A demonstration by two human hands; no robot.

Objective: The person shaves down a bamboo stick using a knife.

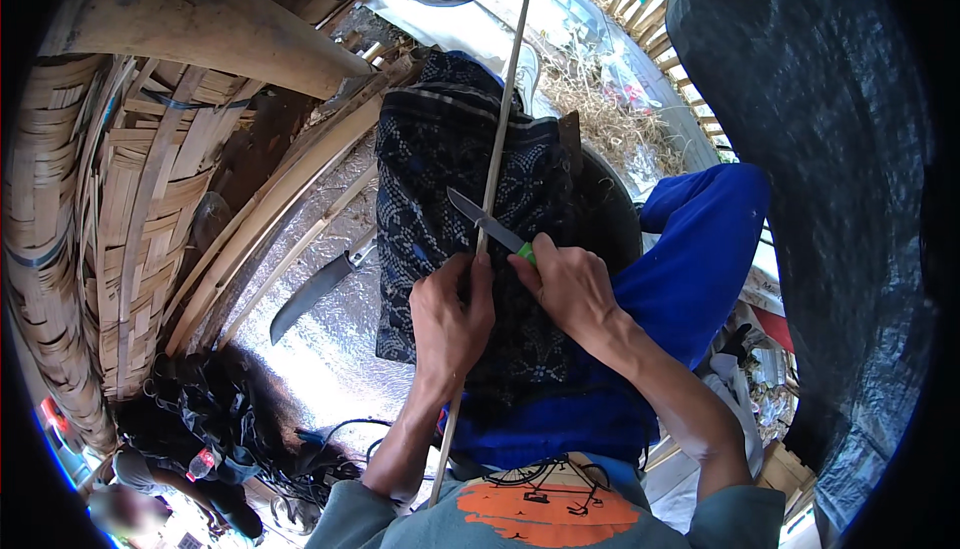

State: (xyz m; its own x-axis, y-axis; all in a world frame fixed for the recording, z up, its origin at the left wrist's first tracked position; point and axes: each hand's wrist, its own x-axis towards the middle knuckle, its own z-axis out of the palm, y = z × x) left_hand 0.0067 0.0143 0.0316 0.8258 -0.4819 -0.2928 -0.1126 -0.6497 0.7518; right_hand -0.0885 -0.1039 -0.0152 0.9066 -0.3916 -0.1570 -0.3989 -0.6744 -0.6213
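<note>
A long, thin bamboo strip (497, 144) runs over my lap, from the top of the view down past my left forearm. My left hand (452, 314) is closed, pinching the strip between thumb and fingers. In my right hand (572, 287) is a knife (497, 233) with a bright green handle, its blade pointing up and left. The blade crosses the strip just beyond my left fingertips. Beneath both hands, a dark patterned cloth (420, 199) covers my legs. Part of the knife's handle is hidden by my fingers.
A large broad-bladed knife (312, 294) lies on the shiny floor sheet at left. Bamboo poles (270, 224) and a woven bamboo panel (135, 219) stand beyond it. Black sheeting (810, 179) hangs at right. Dark bundled material (220, 404) and another person (150, 479) are at lower left.
</note>
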